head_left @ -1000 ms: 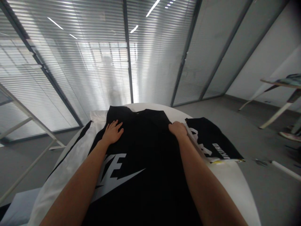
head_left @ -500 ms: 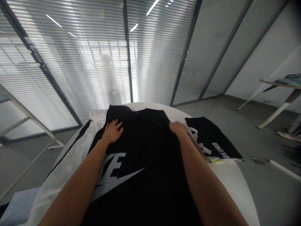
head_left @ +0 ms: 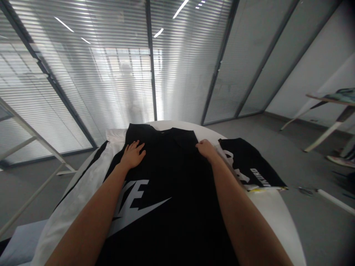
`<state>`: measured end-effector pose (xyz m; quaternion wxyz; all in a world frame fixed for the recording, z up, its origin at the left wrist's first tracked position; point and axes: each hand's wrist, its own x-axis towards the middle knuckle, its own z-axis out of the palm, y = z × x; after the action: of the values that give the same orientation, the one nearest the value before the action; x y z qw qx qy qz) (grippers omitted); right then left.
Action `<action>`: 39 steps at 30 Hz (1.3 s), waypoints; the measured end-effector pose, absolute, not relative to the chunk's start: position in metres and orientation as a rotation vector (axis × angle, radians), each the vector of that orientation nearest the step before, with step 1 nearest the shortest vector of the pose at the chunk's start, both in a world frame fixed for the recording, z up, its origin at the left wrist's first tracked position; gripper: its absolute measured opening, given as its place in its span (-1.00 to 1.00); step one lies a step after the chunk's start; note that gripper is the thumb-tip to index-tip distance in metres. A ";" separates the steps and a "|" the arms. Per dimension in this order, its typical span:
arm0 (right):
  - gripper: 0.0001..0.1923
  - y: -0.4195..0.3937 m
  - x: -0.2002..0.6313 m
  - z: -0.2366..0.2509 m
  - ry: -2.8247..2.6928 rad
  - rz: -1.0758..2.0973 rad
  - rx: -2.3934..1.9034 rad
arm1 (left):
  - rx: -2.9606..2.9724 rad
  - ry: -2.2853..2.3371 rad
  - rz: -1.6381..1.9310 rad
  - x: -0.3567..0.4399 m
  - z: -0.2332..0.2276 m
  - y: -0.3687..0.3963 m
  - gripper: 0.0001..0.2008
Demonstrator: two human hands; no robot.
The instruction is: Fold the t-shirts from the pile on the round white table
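Note:
A black T-shirt [head_left: 172, 170] with a large grey logo lies spread on the white table [head_left: 273, 212], its neckline at the far side. My left hand [head_left: 133, 154] rests flat on the shirt's upper left, fingers spread. At the right shoulder edge, my right hand [head_left: 205, 149] pinches the shirt's fabric between its fingers. Left of the shirt is a white garment [head_left: 93, 175] with a black stripe, partly under it. To the right of my right hand lies a folded black garment [head_left: 249, 157] with white print.
Glass partitions with blinds [head_left: 116, 74] stand behind the table. A white metal frame [head_left: 36, 137] is on the left. On the right are a wooden-topped table [head_left: 321, 97] with cloth on it and a white tube [head_left: 335, 199]. Pale sheets [head_left: 24, 240] lie at lower left.
My right hand has shifted slightly left, drawing the shirt's right edge inward a little. My left hand has stayed flat in place.

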<state>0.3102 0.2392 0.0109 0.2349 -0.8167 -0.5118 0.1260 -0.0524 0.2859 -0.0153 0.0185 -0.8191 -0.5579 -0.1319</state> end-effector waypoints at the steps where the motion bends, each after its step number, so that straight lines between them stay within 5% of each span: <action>1: -0.63 0.239 0.309 0.010 -1.410 0.352 -2.197 | -2.544 -1.734 -0.412 -0.052 -0.015 0.286 -0.45; 10: -0.47 0.236 0.278 0.030 -1.751 0.325 -1.857 | -2.477 -1.757 -0.675 -0.037 -0.001 0.277 -0.55; 20: -0.49 0.207 0.173 0.036 -2.397 0.178 -1.435 | -3.130 -1.974 -1.892 0.005 0.021 0.263 -0.50; 39: -0.61 0.181 0.149 0.060 -2.742 0.453 -1.362 | -3.129 -2.310 -1.915 0.008 0.017 0.255 -0.52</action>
<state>0.1490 0.1806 0.0599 0.0232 -0.4399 -0.8857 0.1464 0.0081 0.2549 0.0169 -0.5620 -0.5970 -0.4407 -0.3653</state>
